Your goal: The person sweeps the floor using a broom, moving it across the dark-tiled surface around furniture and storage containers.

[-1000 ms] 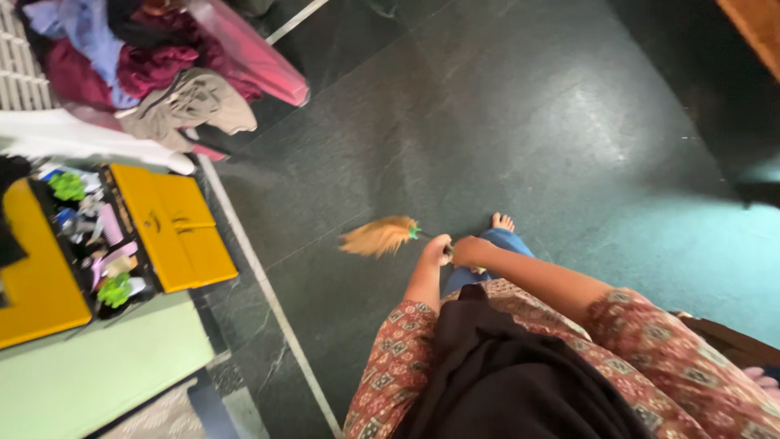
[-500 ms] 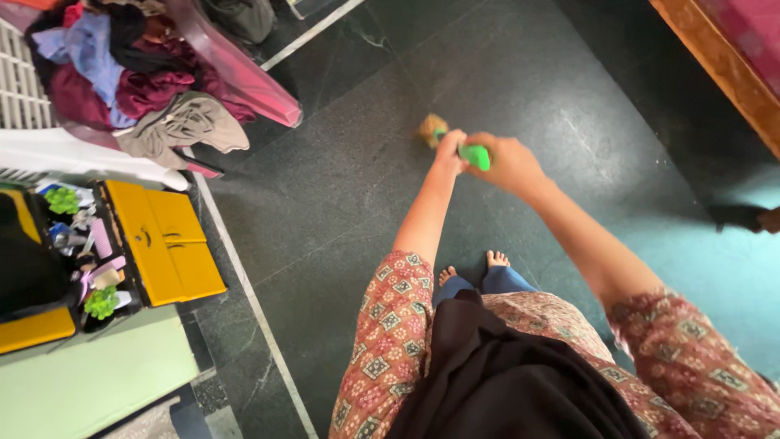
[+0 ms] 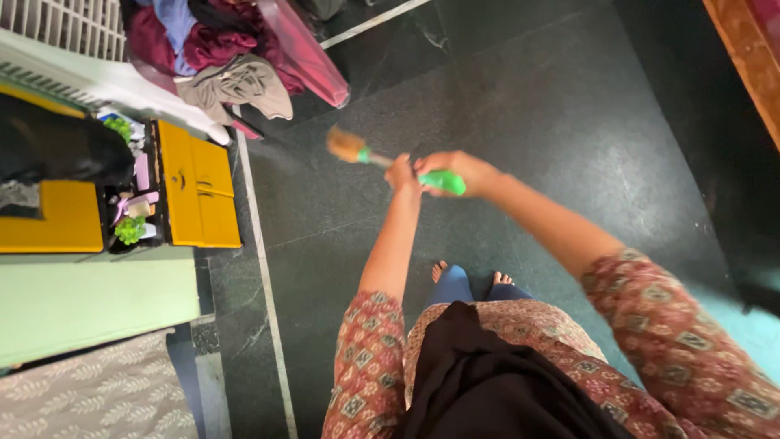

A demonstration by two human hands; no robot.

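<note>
Glossy green plastic broom handle (image 3: 443, 181), dry straw bristles (image 3: 346, 145), polished dark stone floor (image 3: 552, 106)

Clothes pile (image 3: 231, 49) behind open box (image 3: 122, 195)

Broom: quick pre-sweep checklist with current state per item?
1. Right hand on the broom's green handle: ok.
2. Left hand on the shaft ahead of it: ok; the fingers blur.
3. Bristle head on the dark floor: cannot tell, blurred.
4. Bare feet behind the bristles: ok.
5. Clothes pile close to the bristles: not ok.
6. Yellow box apart from the bristles: ok.
</note>
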